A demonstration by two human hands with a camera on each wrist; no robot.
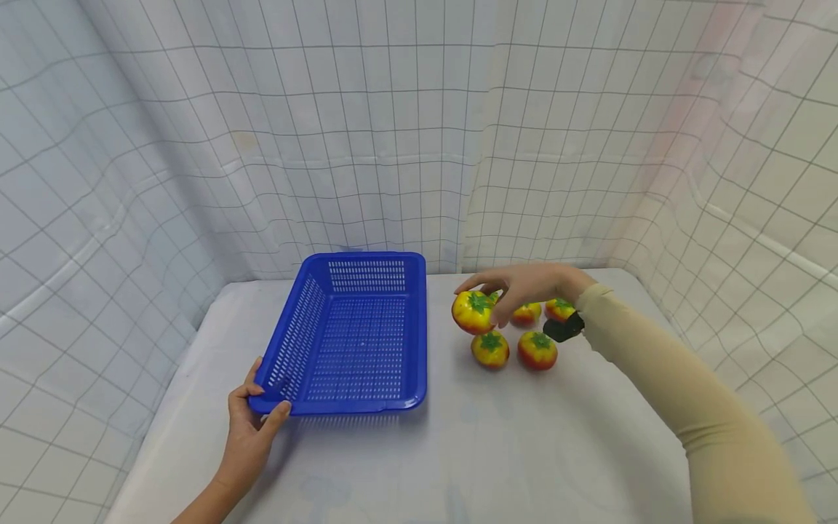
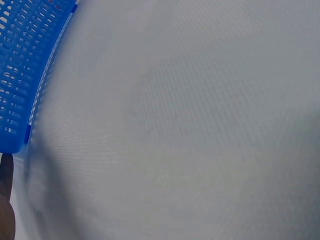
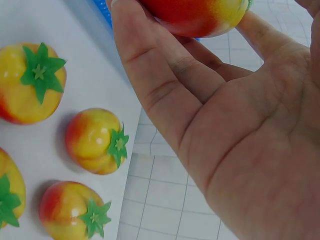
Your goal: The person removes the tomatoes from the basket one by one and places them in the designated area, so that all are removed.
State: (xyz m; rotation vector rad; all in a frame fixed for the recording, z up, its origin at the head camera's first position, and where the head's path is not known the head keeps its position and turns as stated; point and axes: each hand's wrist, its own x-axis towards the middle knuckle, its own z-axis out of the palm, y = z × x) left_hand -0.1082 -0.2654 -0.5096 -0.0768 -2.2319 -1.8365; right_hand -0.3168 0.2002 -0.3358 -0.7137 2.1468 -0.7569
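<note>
A blue plastic basket (image 1: 414,342) with slotted walls sits on the left half of the table. Its near left corner is gripped by my left hand (image 1: 250,429), thumb on the front rim and fingers along the left side. My right hand (image 1: 527,282) holds a yellow-and-red tomato (image 1: 473,311) with a green star-shaped top, just right of the basket. The right wrist view shows this tomato (image 3: 200,15) between thumb and fingers. Below and behind the hand lie several similar tomatoes, among them a near one (image 1: 490,351) and another (image 1: 537,351) beside it.
A white cloth (image 1: 497,451) covers the table. Checked white curtains (image 1: 406,145) enclose it at the back and both sides. A small black device (image 1: 563,327) sits at the right wrist. Two more tomatoes, one (image 1: 526,314) and another (image 1: 559,308), are partly hidden by the right hand.
</note>
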